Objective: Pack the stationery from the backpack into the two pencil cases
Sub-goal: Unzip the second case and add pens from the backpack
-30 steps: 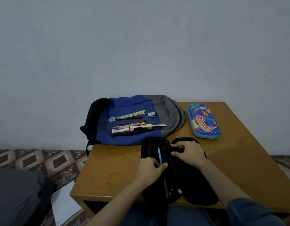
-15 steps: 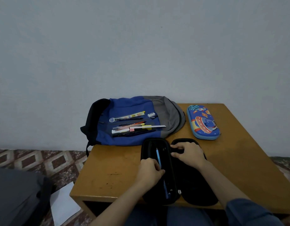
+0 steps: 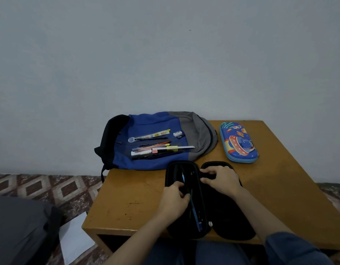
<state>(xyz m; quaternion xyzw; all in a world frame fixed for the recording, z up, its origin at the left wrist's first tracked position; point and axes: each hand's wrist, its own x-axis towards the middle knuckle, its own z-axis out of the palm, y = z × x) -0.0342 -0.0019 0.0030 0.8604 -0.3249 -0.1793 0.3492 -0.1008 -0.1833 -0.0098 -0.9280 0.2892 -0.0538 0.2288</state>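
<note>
The left grip [image 3: 174, 199] is curled tight on the blue pen [image 3: 196, 217], which lies in the left half of the open black pencil case [image 3: 232, 217]. Its thumb stuck out toward the pen a second ago and is now drawn in. The right grip [image 3: 221, 179] is just beside it, clamped on the case's middle edge as before. Beyond both grips the backpack [image 3: 152, 123] lies flat on the table [image 3: 127, 197], with the ruler [image 3: 176, 148], pens and erasers unmoved on top. The closed blue pencil case [image 3: 239, 144] sits past the right grip, well apart from it.
</note>
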